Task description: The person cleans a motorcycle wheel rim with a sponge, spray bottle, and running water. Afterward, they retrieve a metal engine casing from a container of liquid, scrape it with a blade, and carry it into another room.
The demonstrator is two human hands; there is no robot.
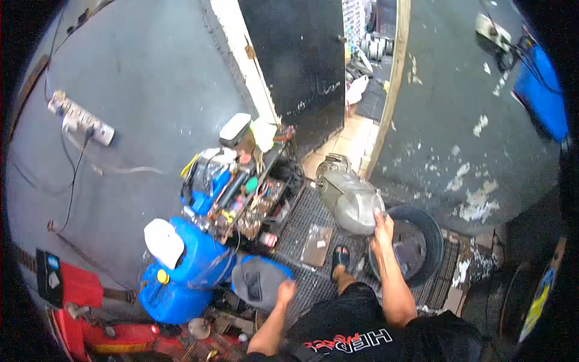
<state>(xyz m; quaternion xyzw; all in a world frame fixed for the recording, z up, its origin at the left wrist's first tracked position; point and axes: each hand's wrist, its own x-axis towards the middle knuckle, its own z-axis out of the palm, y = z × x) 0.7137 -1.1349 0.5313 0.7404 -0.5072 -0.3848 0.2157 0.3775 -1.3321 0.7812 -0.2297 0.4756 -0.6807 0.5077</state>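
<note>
My right hand [382, 229] grips the near end of a large grey metal engine casing [353, 202], thumb on top. The casing is held up over the grated floor, tilted, with its far end toward the doorway. Just right of it stands a round black tub [435, 247] with dark contents at its bottom. My left hand [286, 292] is curled beside the right edge of a grey-topped blue stool or container [256, 283]. Its fingers are slightly blurred, and I cannot make out whether they hold anything.
A cluttered bench [253, 205] with tools and bottles stands ahead left. Blue jerrycans [181, 295] are at the left, near a red machine [114, 338]. Ahead is a dark door [298, 60] beside an open doorway. A flat brown tile [317, 245] lies on the grating.
</note>
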